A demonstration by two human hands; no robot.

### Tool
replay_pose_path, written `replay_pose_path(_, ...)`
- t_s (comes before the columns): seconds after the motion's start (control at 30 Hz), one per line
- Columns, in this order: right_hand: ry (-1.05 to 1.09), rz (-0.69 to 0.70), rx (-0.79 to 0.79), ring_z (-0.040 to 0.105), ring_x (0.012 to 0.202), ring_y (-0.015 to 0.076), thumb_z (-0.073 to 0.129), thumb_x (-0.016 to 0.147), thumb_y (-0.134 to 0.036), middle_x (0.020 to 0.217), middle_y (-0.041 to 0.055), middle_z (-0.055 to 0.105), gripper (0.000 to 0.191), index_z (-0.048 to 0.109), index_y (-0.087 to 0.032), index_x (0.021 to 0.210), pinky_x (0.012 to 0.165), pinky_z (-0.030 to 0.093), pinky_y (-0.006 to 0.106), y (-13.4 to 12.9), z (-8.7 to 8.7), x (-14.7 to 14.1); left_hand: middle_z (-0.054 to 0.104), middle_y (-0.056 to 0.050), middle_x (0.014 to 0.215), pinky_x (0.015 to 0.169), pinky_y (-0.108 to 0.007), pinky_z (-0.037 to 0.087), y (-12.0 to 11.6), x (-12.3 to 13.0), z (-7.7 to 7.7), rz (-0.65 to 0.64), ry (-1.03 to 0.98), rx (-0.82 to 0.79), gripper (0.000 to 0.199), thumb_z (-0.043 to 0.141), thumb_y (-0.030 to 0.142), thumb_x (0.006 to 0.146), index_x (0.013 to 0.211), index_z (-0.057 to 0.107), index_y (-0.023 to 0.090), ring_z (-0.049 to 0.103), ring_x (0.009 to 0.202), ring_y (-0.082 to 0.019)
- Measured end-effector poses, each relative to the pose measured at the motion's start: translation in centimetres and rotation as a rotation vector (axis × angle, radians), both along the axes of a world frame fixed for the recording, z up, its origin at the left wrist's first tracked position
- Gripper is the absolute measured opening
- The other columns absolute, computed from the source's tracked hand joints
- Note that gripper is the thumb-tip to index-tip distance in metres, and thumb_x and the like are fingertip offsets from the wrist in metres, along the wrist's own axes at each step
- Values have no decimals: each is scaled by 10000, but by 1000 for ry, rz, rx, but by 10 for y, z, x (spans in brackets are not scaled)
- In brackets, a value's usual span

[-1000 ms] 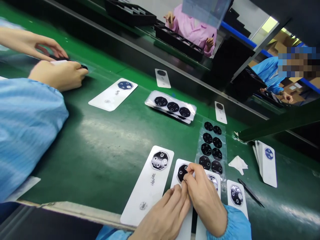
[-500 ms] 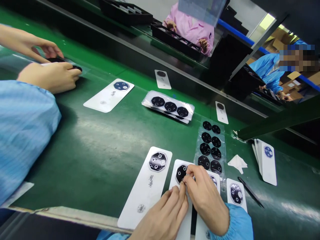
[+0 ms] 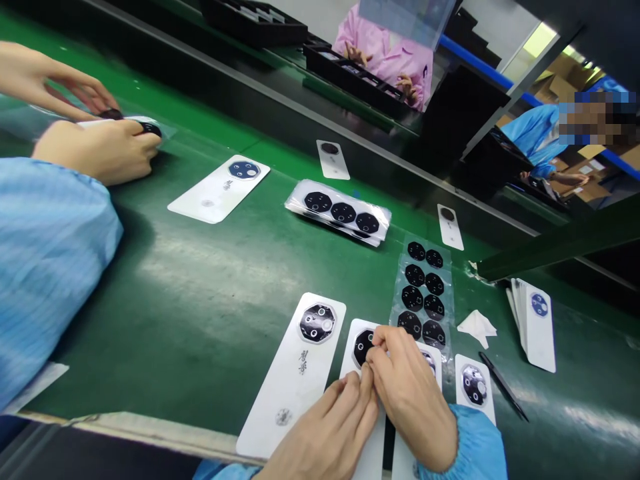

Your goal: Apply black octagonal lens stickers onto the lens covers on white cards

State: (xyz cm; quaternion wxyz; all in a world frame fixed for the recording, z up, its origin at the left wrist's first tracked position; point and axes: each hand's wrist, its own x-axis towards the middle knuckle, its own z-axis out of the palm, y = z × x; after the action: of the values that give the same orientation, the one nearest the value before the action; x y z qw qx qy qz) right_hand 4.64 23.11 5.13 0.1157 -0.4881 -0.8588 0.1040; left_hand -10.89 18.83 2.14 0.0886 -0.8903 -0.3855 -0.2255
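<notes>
Distant phone back panels (image 3: 333,160) had drifted slightly right since the earlier frame, judged against the stack of decal sheets (image 3: 338,212); the hands I followed remotely had scarcely stirred. Nearest my camera, the left hand (image 3: 335,420) and right hand (image 3: 413,400) met fingertip to fingertip at the lower edge of a black camera decal (image 3: 362,347) on a white phone back panel (image 3: 374,450), lying at the front of the green tabletop (image 3: 200,300). Their fingers were bunched, but I could not tell whether either grip held anything. I judged the step in hand to be fine work at the decal's edge; the next move seemed to call for a still panel and light fingertips. Just beyond lay a clear decal sheet (image 3: 424,287), with a white scrap (image 3: 477,327) and black pen-like tool (image 3: 504,387) to its right. Farther left, a co-worker's hand (image 3: 97,152) bent around something dark.
</notes>
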Motion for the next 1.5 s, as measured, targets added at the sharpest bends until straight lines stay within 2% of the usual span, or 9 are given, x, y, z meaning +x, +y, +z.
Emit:
replay_pose_path(0.23,215,-77,-86,512,875,186,398,877,-25,980,77,429,176,473,-184,867,715,483,320,2,0,6,649,-89,1105,895,-326,369,0,1,1,13,5,4,411,237,59,906,1026,627,109,569,978,-196)
replay_pose_path(0.4,181,-78,-29,514,876,195,378,879,-21,986,84,434,193,480,-184,893,691,481,322,-6,-1,5,646,-87,1086,894,-322,361,2,1,-1,-6,-1,11,350,306,88,896,1033,626,117,552,990,-198)
replay_pose_path(0.6,192,-100,34,517,849,183,393,896,-56,967,82,444,156,499,-170,904,690,478,314,-7,7,6,645,-86,1092,885,-324,357,2,-2,3,-2,19,4,323,338,102,895,1037,627,119,553,987,-199)
replay_pose_path(0.73,72,-41,116,522,826,195,378,888,-31,961,88,484,192,509,-166,845,668,471,328,-5,4,2,647,-83,1098,891,-330,356,1,-1,2,-11,17,-5,338,314,107,903,1036,624,116,558,987,-204)
replay_pose_path(1.07,90,-51,24,531,822,198,350,881,-38,930,88,499,229,515,-182,813,659,493,330,1,7,1,618,-112,1158,912,-341,365,-3,1,2,12,32,-1,356,293,79,894,1072,600,102,557,1009,-205)
replay_pose_path(1.17,163,-57,-45,536,826,192,351,893,-67,915,73,494,219,515,-189,817,673,491,324,6,9,6,624,-112,1149,905,-347,373,-2,2,0,11,20,-1,367,270,60,887,1057,592,100,562,1009,-209)
replay_pose_path(1.27,337,-192,-103,538,869,186,393,933,-176,957,65,491,141,519,-206,878,750,476,323,6,19,24,623,-121,1164,882,-355,382,0,3,-3,8,21,-7,381,257,20,863,1049,583,89,574,989,-217)
replay_pose_path(1.33,457,-277,-179,540,833,177,412,946,-255,951,56,508,132,517,-219,875,712,469,298,1,24,38,637,-119,1147,862,-351,390,0,3,-5,2,-4,3,382,254,4,857,1038,581,84,589,962,-217)
replay_pose_path(1.5,797,-460,-600,464,562,116,347,963,-457,737,0,511,329,490,-212,797,524,414,244,-21,8,56,637,-95,1183,889,-350,408,-2,1,-5,14,-10,-35,373,280,-12,856,1055,579,88,603,995,-222)
